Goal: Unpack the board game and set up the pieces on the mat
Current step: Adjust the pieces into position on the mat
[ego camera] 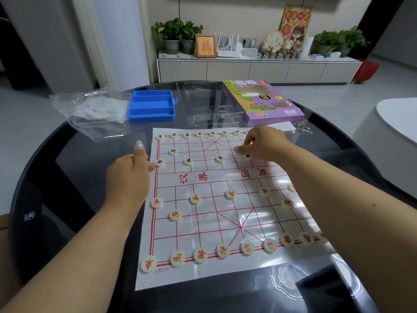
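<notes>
Right hand [261, 143]: fingertips pinching 1 pale piece [238, 152] onto the far half of the mat [216, 271]. Left hand [133, 175]: loosely curled, thumb up, at the mat's left edge, holding nothing. Step: late placement. Next: seat piece on its intersection. Blue tray [150, 105] beyond.

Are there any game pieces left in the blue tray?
No, the blue tray beyond the mat shows three bare compartments with no pieces in them.

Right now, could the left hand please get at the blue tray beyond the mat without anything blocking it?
Probably yes. The left hand rests at the mat's left edge, and only bare table lies between it and the blue tray; the crumpled plastic bag sits off to the tray's left.
</notes>
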